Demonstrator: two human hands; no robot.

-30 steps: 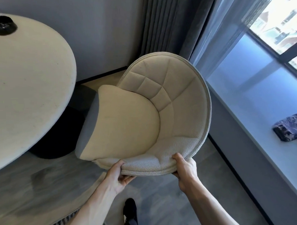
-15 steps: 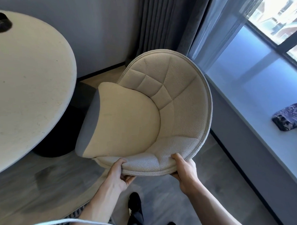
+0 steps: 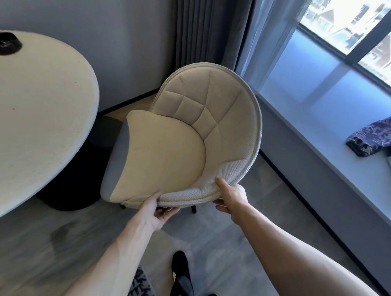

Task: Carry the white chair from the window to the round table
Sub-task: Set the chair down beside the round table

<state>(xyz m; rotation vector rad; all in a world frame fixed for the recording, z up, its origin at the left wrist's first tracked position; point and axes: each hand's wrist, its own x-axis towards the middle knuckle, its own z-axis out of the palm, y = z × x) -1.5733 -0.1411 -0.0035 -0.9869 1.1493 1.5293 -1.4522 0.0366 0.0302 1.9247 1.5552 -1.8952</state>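
The white chair [image 3: 185,135] has a curved quilted back and a cream seat cushion, and it fills the middle of the view. My left hand [image 3: 155,210] grips the near rim of its backrest from below. My right hand [image 3: 230,195] holds the same rim a little to the right, thumb on top. The round table [image 3: 33,109] with its pale top stands at the left, and its dark base [image 3: 65,196] sits just left of the chair seat. Two dark chair legs show under the rim; I cannot tell if they touch the floor.
A window ledge [image 3: 323,147] runs along the right under the window, with a dark patterned cloth [image 3: 373,137] on it. Grey curtains [image 3: 208,30] hang behind the chair. A black object [image 3: 3,42] lies on the table's far edge. My feet and grey floor are below.
The chair has shifted slightly up and right in the view and my arms reach further out. Both hands keep their grip on the backrest rim.
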